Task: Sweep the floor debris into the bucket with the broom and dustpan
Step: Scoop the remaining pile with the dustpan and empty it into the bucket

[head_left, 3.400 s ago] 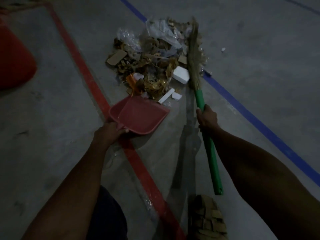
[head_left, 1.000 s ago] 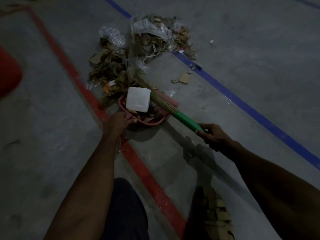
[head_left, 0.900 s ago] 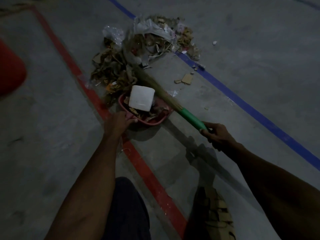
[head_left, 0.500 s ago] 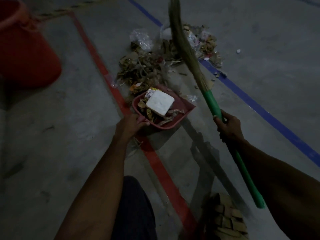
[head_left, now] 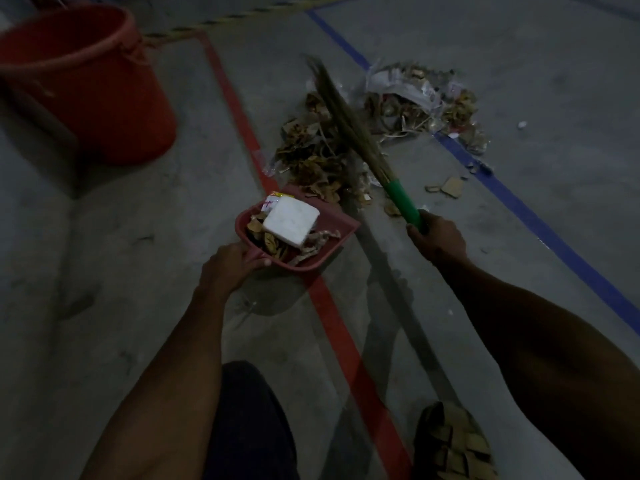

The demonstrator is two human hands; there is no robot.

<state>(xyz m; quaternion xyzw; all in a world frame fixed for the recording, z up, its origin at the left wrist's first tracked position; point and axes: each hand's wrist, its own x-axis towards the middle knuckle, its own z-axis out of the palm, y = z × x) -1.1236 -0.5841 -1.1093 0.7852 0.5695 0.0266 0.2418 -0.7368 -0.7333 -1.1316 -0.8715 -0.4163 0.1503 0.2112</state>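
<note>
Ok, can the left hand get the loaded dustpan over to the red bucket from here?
Probably yes. The left hand grips the dustpan by its handle, and the bucket stands open on that same side, with bare floor between them. The broom is off to the right.

bucket [head_left: 104,98]: left cut off | broom [head_left: 346,112]: bristles blurred | sandal [head_left: 453,445]: bottom cropped
</note>
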